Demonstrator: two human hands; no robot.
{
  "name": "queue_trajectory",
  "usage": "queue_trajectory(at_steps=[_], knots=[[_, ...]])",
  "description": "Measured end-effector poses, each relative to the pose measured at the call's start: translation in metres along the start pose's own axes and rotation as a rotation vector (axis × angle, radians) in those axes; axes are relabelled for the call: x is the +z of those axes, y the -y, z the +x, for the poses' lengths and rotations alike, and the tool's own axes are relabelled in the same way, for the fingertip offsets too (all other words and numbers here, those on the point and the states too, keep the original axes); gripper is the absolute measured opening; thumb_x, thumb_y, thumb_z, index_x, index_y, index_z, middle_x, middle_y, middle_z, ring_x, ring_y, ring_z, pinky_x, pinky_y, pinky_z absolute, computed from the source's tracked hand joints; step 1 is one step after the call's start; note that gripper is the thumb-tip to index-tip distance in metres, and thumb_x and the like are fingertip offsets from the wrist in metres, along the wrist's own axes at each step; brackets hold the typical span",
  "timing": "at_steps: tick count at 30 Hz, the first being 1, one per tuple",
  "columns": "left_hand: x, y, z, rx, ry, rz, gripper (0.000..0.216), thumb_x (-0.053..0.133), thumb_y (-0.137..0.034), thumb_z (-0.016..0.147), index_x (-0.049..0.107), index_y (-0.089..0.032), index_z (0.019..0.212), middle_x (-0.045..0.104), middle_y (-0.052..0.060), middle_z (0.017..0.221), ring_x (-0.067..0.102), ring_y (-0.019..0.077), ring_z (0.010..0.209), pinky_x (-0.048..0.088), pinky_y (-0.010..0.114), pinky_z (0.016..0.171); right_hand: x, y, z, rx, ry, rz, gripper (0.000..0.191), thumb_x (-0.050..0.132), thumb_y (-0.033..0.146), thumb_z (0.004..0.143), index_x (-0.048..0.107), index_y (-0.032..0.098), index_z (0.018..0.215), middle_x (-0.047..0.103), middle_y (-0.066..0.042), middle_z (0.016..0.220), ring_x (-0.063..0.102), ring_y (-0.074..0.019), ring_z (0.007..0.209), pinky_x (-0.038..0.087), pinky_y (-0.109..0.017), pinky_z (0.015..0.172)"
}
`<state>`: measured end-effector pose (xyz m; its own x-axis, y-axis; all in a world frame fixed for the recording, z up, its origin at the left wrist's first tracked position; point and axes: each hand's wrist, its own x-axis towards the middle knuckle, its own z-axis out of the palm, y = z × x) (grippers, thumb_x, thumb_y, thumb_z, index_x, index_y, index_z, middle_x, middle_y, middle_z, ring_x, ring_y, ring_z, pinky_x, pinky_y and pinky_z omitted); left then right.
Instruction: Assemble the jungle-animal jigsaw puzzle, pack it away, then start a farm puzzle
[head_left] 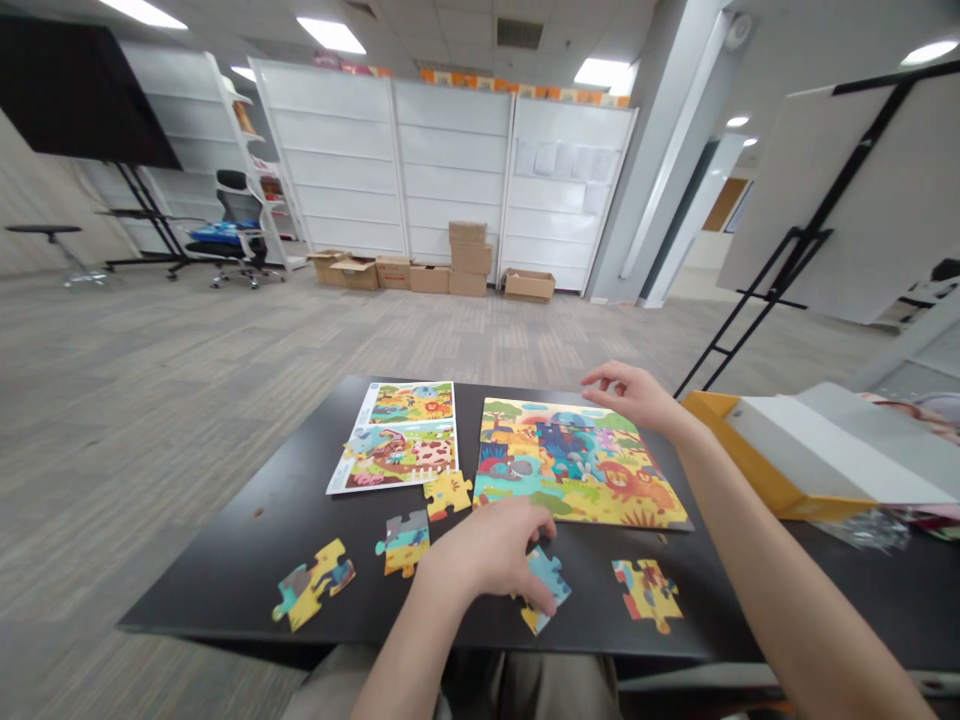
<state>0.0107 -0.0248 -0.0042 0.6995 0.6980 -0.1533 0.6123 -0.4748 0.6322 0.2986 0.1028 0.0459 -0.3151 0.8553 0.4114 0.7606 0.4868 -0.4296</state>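
Puzzle piece (553, 573) lies under the wide-spread left hand (491, 550), the right hand (635, 393) hovering, loosely parted.

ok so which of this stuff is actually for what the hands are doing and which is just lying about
In use:
- puzzle board
- loose puzzle pieces, one partly under the left hand
- picture sheet, probably a reference

Just about:
- cardboard boxes
- office chair
- stool
- black screen

Unclear: yellow box
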Motion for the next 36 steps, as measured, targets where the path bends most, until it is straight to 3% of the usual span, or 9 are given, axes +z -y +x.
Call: queue_trajectory(at_steps=[3, 7, 13, 18, 22, 26, 29, 36], knots=[[-0.001, 0.0, -0.008, -0.004, 0.039, 0.035, 0.077, 0.091, -0.047, 0.053, 0.067, -0.027, 0.123, 0.066, 0.007, 0.118, 0.065, 0.0305, 0.104, 0.05, 0.036, 0.088, -0.001, 0.002, -0.026, 0.016, -0.008, 0.061, 0.034, 0.068, 0.052, 0.084, 0.078, 0.02, 0.093, 0.072, -0.007, 0.09, 0.06, -0.0173, 0.071, 0.045, -0.029, 0.063], [0.0, 0.002, -0.017, -0.031, 0.057, 0.035, 0.074, 0.091, -0.045, 0.055, 0.067, -0.031, 0.123, 0.06, 0.006, 0.122, 0.063, 0.0308, 0.109, 0.048, 0.038, 0.094, 0.009, -0.024, -0.051, 0.199, -0.074, 0.253, 0.043, 0.067, 0.06, 0.083, 0.075, 0.018, 0.092, 0.073, -0.008, 0.084, 0.061, -0.0181, 0.067, 0.048, -0.03, 0.061], [0.007, 0.004, -0.018, -0.037, 0.041, 0.031, 0.069, 0.091, -0.047, 0.055, 0.066, -0.031, 0.117, 0.059, 0.004, 0.118, 0.063, 0.0294, 0.104, 0.049, 0.036, 0.086, 0.024, -0.062, -0.06, 0.263, -0.105, 0.253, 0.048, 0.066, 0.063, 0.083, 0.076, 0.017, 0.091, 0.074, -0.008, 0.079, 0.064, -0.0204, 0.068, 0.051, -0.031, 0.062], [0.009, -0.004, -0.013, 0.006, 0.03, 0.017, 0.068, 0.09, -0.048, 0.056, 0.068, -0.029, 0.117, 0.061, 0.005, 0.115, 0.062, 0.0287, 0.102, 0.047, 0.035, 0.086, 0.027, -0.06, -0.06, 0.247, -0.086, 0.175, 0.046, 0.064, 0.061, 0.084, 0.076, 0.017, 0.09, 0.073, -0.007, 0.076, 0.062, -0.0192, 0.064, 0.05, -0.03, 0.059], [-0.006, 0.005, -0.022, 0.024, -0.036, -0.101, 0.057, 0.086, -0.044, 0.064, 0.069, -0.027, 0.116, 0.063, 0.002, 0.107, 0.061, 0.0213, 0.091, 0.045, 0.028, 0.076, 0.027, -0.052, -0.06, 0.236, -0.062, 0.121, 0.044, 0.062, 0.059, 0.085, 0.076, 0.017, 0.09, 0.072, -0.007, 0.075, 0.06, -0.0185, 0.061, 0.048, -0.03, 0.057], [-0.037, 0.033, -0.051, -0.122, -0.301, -0.121, 0.032, 0.071, -0.044, 0.078, 0.07, -0.023, 0.103, 0.06, -0.002, 0.083, 0.054, 0.0154, 0.071, 0.04, 0.026, 0.065, 0.027, -0.053, -0.061, 0.207, -0.104, 0.043, 0.039, 0.059, 0.054, 0.087, 0.076, 0.018, 0.087, 0.072, -0.007, 0.073, 0.06, -0.0197, 0.061, 0.048, -0.032, 0.059], [-0.055, 0.056, -0.084, -0.286, -0.458, -0.059, 0.031, 0.064, -0.048, 0.082, 0.069, -0.021, 0.096, 0.059, -0.002, 0.073, 0.052, 0.0158, 0.066, 0.039, 0.027, 0.064, 0.028, -0.055, -0.061, 0.102, -0.097, -0.081, 0.033, 0.058, 0.047, 0.089, 0.074, 0.02, 0.083, 0.072, -0.008, 0.075, 0.062, -0.0211, 0.064, 0.048, -0.034, 0.063], [-0.06, 0.093, -0.162, -0.631, -0.448, 0.132, 0.047, 0.076, -0.057, 0.06, 0.072, -0.022, 0.091, 0.073, 0.006, 0.101, 0.064, 0.0307, 0.098, 0.049, 0.034, 0.083, 0.032, -0.052, -0.06, 0.024, -0.053, -0.21, 0.028, 0.053, 0.039, 0.092, 0.072, 0.021, 0.08, 0.071, -0.008, 0.082, 0.063, -0.0218, 0.071, 0.047, -0.034, 0.07]])
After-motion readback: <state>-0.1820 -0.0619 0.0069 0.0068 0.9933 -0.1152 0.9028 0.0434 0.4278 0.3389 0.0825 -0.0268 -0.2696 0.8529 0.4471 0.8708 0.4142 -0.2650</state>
